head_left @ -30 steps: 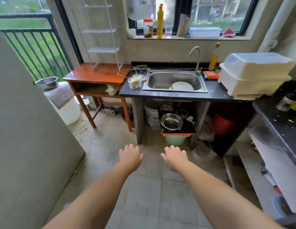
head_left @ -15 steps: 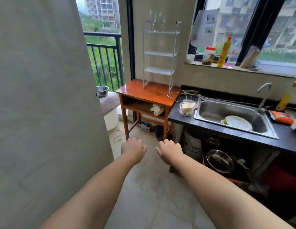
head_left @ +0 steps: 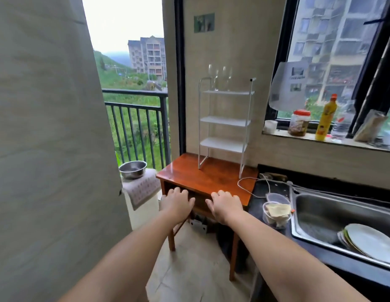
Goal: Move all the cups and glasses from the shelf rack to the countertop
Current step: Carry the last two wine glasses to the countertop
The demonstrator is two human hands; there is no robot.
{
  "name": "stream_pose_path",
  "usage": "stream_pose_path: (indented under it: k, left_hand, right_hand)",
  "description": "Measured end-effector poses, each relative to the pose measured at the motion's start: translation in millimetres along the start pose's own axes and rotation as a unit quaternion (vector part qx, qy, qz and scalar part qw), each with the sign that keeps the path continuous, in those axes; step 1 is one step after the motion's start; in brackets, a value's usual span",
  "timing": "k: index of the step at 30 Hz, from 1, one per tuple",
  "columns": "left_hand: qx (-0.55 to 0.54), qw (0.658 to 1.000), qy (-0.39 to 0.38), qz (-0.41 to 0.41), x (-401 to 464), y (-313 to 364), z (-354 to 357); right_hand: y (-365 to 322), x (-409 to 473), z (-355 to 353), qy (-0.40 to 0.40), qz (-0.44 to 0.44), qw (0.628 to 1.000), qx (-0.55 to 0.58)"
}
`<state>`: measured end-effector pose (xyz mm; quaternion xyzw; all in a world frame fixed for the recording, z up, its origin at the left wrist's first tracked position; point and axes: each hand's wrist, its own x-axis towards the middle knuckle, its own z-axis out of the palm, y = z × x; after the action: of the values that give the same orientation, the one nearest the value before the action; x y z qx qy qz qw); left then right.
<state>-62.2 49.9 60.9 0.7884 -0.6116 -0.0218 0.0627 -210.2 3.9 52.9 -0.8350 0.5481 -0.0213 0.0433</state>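
Note:
A white three-tier shelf rack [head_left: 225,122] stands on a brown wooden table [head_left: 202,177]. Two clear stemmed glasses, one on the left [head_left: 212,75] and one on the right [head_left: 226,76], stand upright side by side on its top tier. The lower tiers hold nothing. My left hand [head_left: 177,202] and my right hand [head_left: 224,204] hang palm down in front of the table's front edge, well below the glasses, fingers apart and holding nothing. The dark countertop [head_left: 258,192] begins right of the table.
A steel sink [head_left: 342,214] with plates [head_left: 370,241] is set in the counter. A plastic tub [head_left: 276,212] and a white cable [head_left: 253,188] lie beside it. Bottles and a jar [head_left: 299,123] line the windowsill. A grey panel [head_left: 48,149] fills the left; a metal bowl [head_left: 132,169] sits by the balcony railing.
My view has swung left and upward and drawn nearer the table, so the rack and its glasses now sit centre. Both hands stay outstretched and empty.

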Motion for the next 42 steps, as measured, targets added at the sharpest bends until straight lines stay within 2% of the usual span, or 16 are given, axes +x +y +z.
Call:
stream_pose_path:
  k: [6,14,24,29,36,39,42]
  left_hand:
    - [-0.017,0.999,0.021,0.039,114,3,-16]
    - [-0.025,0.990,0.052,0.132,279,12,-38]
    - [-0.069,0.966,0.107,0.226,461,45,-150]
    - [-0.111,0.955,0.141,0.237,532,72,-191]
    - [-0.169,0.952,0.166,0.191,628,103,-208]
    - [-0.197,0.958,0.141,0.153,666,116,-207]
    - [-0.248,0.956,0.088,0.134,693,130,-200]
  right_hand:
    - [15,101,-23,0.022,0.012,1.000,-0.014]
    - [32,250,-64,0.084,0.097,0.992,-0.023]
    - [39,395,-179,0.178,0.147,0.971,-0.061]
    - [60,456,-234,0.227,0.168,0.957,-0.070]
    - [109,538,-270,0.251,0.193,0.948,-0.034]
    - [130,571,-275,0.258,0.214,0.942,0.010]
    - [146,603,-276,0.257,0.217,0.935,0.114]
